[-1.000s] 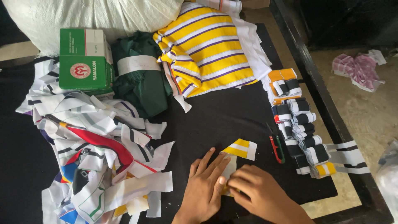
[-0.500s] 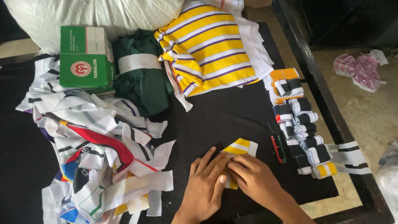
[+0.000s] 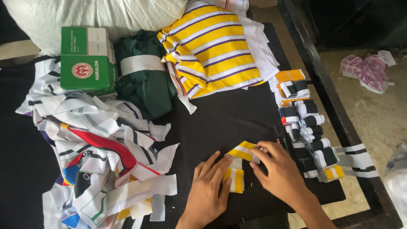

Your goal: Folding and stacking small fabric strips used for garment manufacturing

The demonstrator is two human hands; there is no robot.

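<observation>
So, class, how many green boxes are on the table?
1: the green box sits at the far left, beside the green cloth. Others may be hidden under the strips.

On a black table (image 3: 237, 114), the left hand (image 3: 207, 191) presses flat on a yellow-and-white striped strip (image 3: 235, 178) while the right hand (image 3: 277, 169) pinches its far end. A loose heap of scraps (image 3: 93, 144) lies to the left, and a row of folded strips (image 3: 309, 131) runs along the right edge. At the far side sit a green box (image 3: 85, 59), a green bundle (image 3: 144, 78) and a yellow striped cloth (image 3: 212, 46).
</observation>
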